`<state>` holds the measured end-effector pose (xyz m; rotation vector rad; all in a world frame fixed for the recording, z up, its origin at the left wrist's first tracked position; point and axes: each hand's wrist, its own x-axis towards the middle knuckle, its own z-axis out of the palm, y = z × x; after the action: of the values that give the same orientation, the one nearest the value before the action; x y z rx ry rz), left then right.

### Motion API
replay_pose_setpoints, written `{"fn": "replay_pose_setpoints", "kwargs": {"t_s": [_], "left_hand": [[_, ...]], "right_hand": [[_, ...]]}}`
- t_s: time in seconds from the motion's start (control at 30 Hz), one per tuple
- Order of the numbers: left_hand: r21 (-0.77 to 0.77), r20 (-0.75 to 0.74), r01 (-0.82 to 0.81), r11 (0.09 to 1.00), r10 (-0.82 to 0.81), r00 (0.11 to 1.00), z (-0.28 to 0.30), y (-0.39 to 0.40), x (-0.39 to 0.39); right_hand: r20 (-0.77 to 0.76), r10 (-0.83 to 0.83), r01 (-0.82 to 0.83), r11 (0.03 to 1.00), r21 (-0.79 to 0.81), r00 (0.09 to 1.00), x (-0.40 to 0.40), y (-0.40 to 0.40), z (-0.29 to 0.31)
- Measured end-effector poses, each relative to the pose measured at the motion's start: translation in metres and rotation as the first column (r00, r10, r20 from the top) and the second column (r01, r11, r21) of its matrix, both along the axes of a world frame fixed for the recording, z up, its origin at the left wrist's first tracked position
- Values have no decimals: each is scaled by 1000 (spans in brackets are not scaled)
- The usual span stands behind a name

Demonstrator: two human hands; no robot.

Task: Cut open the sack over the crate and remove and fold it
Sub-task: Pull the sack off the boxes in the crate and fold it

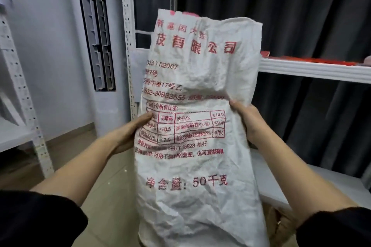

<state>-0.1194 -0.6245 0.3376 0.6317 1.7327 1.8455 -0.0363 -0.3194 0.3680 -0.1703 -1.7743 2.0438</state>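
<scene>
A: What's nearest?

B: Two dark sleeves at the bottom corners, bare forearms reaching forward from them. Low at the right, beside the right sleeve, a patch of brown surface (281,224) shows; I can't tell what it is.

A: And the sack?

B: The white woven sack (192,126) with red print is held upright in the air between the arms, creased all over, its lower end running out of view at the bottom edge and its top edge flopping slightly to the right.

A: How are the hands on it?

B: The left hand (130,132) grips the sack's left edge about halfway up, thumb laid on the printed face, the other fingers hidden behind the cloth. The right hand (251,120) is closed over the right edge at roughly the same height, thumb also in front.

A: Farther off?

B: Tan floor (84,154) below left, a white shelf (313,68) at right carrying something red, dark curtains (301,22) behind, and a perforated metal upright (128,26) further left.
</scene>
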Motion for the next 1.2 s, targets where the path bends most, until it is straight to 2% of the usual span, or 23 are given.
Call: {"fn": "replay_pose_setpoints", "kwargs": {"t_s": [0.07,0.13,0.2,0.27,0.3,0.37,0.47,0.53,0.6,0.63,0.73,0.93,1.1,1.2], "left_hand": [[26,7,-72,997,71,997,13,14,3],[-7,-48,-172,985,171,984,18,21,3],[-26,-125,-289,957,284,951,17,24,4],[-38,-153,-422,906,412,898,10,22,0],[-26,-124,-470,883,463,877,5,18,-3],[14,-33,-525,851,525,851,-1,13,-8],[-14,23,-475,880,476,879,-2,19,-6],[-26,11,-440,898,440,898,0,26,0],[-19,12,-422,907,422,907,0,31,1],[-18,11,-414,910,414,910,1,30,1],[-28,24,-373,928,373,927,8,27,5],[14,238,-176,984,168,957,26,31,13],[150,291,-29,988,-16,957,34,27,14],[218,300,-4,976,-63,952,30,21,4]], "right_hand": [[38,43,-44,999,21,998,2,5,-3],[93,79,-83,996,39,993,5,10,-7],[142,24,-53,977,204,990,7,19,-12],[136,-124,64,923,379,983,8,33,-17],[119,-207,150,915,375,971,11,40,-21],[150,-237,201,954,222,960,12,52,-32],[345,8,-6,1000,-5,939,10,38,-60],[466,118,-23,979,-204,877,8,23,-81],[489,293,-131,932,-337,822,8,5,-103],[475,375,-210,907,-365,796,9,-3,-114],[449,424,-279,893,-354,787,10,-29,-138],[328,514,-314,806,-502,793,11,-65,-158],[179,531,-347,736,-581,828,13,-75,-152],[83,546,-398,698,-595,834,12,-72,-139]]}}
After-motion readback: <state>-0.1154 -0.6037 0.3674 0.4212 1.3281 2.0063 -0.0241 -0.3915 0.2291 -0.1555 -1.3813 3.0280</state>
